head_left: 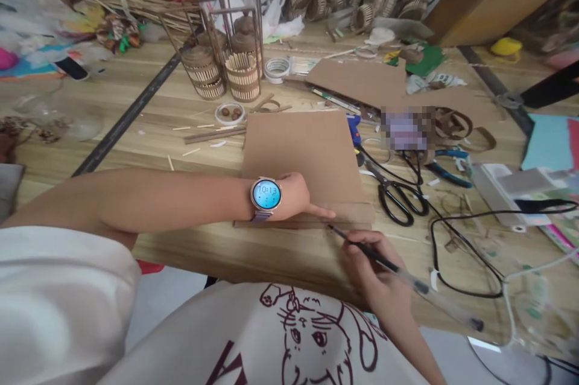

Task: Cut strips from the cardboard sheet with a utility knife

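A brown cardboard sheet (298, 143) lies on the wooden table in front of me, with a narrow cardboard strip (355, 216) along its near edge. My left hand (292, 198), a round watch (266, 194) on its wrist, reaches across the sheet. Its index finger is stretched out onto the strip, while the other fingers look curled and partly hidden; it holds nothing that I can see. Just right of it, my right hand (377, 267) is closed around a black pen (380, 259). The pen's tip points at the strip's near edge; whether it touches, I cannot tell.
Black-handled scissors (402, 201), blue-handled pliers (452, 168) and a looping black cable (434, 252) lie to the right. Small slatted buckets (243, 77) stand behind the sheet, near a tape roll (277, 69) and a small dish (230, 113). More cardboard (362, 80) lies farther back.
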Demonstrator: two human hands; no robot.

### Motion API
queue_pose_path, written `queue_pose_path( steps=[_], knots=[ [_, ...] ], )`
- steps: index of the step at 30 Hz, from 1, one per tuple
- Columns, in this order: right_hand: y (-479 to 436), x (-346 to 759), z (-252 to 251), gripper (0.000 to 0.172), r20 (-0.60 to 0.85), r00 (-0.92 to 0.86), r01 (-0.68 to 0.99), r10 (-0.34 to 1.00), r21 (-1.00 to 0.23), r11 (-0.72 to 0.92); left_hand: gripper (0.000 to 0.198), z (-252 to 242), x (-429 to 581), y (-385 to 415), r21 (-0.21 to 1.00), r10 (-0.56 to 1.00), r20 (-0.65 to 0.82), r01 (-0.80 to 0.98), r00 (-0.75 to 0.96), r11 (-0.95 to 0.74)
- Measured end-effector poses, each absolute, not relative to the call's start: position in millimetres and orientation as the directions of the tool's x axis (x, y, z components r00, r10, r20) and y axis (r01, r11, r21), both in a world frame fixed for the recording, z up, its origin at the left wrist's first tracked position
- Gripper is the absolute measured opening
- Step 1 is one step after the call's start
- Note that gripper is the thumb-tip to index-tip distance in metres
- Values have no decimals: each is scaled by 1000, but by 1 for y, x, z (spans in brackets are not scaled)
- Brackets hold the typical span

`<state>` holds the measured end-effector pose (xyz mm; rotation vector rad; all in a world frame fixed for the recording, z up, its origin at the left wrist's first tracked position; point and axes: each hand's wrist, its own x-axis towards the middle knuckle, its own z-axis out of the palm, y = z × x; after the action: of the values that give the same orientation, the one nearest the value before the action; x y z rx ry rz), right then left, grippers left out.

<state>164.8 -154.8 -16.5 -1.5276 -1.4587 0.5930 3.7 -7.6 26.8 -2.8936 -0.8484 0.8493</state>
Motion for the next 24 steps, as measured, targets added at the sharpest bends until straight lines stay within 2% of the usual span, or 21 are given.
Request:
queue_pose_path(
  steps=[3,8,12,20,24],
  knots=[
    [-147,148,-22,7,254,86,543,963,-823,168,112,48,2,-10,-175,382,-636,357,671,-918],
    [-136,132,-33,7,279,27,567,960,-795,215,95,65,4,-12,-168,339,-679,312,651,-935],
    [-133,127,-32,7,278,-3,579,960,-782,228,86,57,5,-11,-162,342,-676,321,653,-933],
    [-131,123,-32,8,292,-17,588,956,-771,246,92,54,5,-10,-135,377,-630,383,679,-914],
    [-131,122,-34,8,291,-20,587,957,-771,246,86,61,7,-12,-113,417,-592,441,689,-890]
  ],
)
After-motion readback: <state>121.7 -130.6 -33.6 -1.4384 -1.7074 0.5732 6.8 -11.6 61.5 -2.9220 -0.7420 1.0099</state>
